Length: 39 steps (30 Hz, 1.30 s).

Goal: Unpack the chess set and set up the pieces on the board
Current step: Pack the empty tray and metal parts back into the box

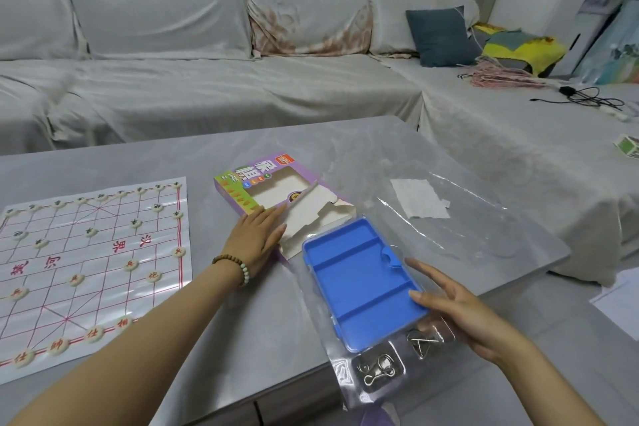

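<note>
A white paper chess board point(103, 259) with red lines lies on the left of the grey table point(224, 315), with several round cream pieces point(94, 334) standing on its points. The torn purple chess box point(262, 183) lies open at the table's middle. My left hand point(257, 235) rests flat on its near flap, fingers straight. An empty blue plastic tray point(359, 280) lies just right of the box. My right hand point(460, 308) touches the tray's right edge with straight fingers.
A clear plastic bag point(449, 218) with a white paper slip point(420, 199) lies under and behind the tray. Metal wire puzzles point(378, 370) in clear packets sit at the table's near edge. A covered sofa point(207, 55) stands behind the table.
</note>
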Each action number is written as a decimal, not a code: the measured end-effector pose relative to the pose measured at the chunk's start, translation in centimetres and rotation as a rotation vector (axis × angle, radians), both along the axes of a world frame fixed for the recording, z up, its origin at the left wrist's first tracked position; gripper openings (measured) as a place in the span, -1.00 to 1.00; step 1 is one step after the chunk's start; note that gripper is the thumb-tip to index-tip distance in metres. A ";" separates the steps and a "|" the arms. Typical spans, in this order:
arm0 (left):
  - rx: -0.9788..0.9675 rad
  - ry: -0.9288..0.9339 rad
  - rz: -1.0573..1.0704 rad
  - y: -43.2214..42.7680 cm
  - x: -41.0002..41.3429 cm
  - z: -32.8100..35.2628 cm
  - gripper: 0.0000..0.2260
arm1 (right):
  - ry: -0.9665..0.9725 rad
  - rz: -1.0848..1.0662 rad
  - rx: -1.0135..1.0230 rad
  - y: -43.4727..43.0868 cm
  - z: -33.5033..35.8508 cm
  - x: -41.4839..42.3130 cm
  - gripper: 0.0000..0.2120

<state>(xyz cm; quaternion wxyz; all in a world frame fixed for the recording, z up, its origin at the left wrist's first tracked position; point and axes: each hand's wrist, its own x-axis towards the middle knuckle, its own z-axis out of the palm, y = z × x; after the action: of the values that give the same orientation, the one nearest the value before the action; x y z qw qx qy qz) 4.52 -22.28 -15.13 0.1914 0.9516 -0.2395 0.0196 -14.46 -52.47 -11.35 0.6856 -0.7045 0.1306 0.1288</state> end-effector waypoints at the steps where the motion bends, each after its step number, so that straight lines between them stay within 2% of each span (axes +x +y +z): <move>1: 0.007 0.006 -0.007 0.0 -0.1 -0.3 -0.30 | 0.012 0.015 -0.005 0.1 0.0 0.1 -0.43; 3: -0.015 0.019 -0.009 -0.1 -0.4 -0.3 -0.29 | 0.027 0.032 -0.007 0.0 0.1 0.3 -0.37; 6: -0.081 0.076 -0.010 -0.3 -0.5 0.2 -0.42 | 0.052 0.043 0.014 -0.3 -0.2 0.7 -0.27; 9: -0.124 0.110 -0.018 0.2 -0.5 0.3 -0.54 | 0.066 0.044 0.013 -0.9 -0.2 1.2 -0.28; 15: -0.261 0.185 0.024 0.2 -0.8 0.6 -0.59 | 0.075 0.086 0.049 -1.8 0.3 1.4 -0.31; 27: -0.273 0.299 0.008 0.6 -0.3 0.6 -0.57 | 0.064 0.087 0.111 -2.8 -0.1 2.7 -0.25; 32: -0.354 0.393 0.034 0.6 0.0 0.9 -0.45 | 0.077 0.151 0.142 -2.6 0.2 2.3 -0.32; 36: -0.377 0.391 0.064 0.4 -0.3 0.9 -0.53 | 0.113 0.170 0.166 -2.0 -0.1 3.0 -0.31; 39: -0.382 0.404 0.065 0.4 -0.3 1.0 -0.43 | 0.136 0.168 0.212 -1.9 -0.4 3.7 -0.35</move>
<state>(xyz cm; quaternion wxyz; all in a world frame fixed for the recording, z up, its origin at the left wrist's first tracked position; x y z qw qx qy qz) 4.24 -21.89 -14.15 0.4104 0.8902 -0.1578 -0.1196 -10.75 -54.36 -11.79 0.7324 -0.6263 0.1030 0.2463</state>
